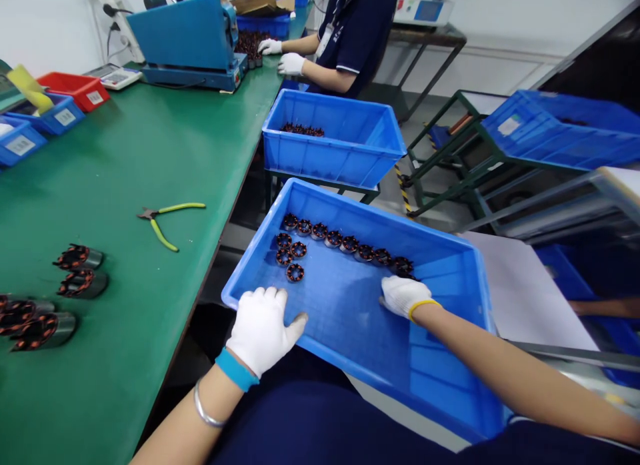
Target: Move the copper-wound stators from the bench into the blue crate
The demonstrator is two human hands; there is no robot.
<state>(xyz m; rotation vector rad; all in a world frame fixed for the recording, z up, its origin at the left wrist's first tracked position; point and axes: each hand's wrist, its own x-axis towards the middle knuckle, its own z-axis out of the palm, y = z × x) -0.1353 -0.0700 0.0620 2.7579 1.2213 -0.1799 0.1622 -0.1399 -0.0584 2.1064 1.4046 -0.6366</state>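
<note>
My left hand (pixel 265 328), in a white glove, rests over the near left rim of a blue plastic bin (pixel 345 318). Its thumb is spread apart and I see nothing in it. Inside the bin my gloved right hand (pixel 406 296) is low, with its fingers curled together; whatever they hold, if anything, is hidden. Just beyond it lies the end of a row of copper-wound motor stators (pixel 365 253) along the far wall. More stators (pixel 284 256) sit in a small group at the bin's left, with one stator (pixel 295 272) nearer to my left hand.
On the green table (pixel 130 165) lie open green-handled cutters (pixel 167 218) and several stators (pixel 83 283). A second blue bin (pixel 335 152) stands beyond mine. A co-worker (pixel 345 45) with gloved hands works beside a blue machine (pixel 185 38). Racks (pixel 450 165) stand at right.
</note>
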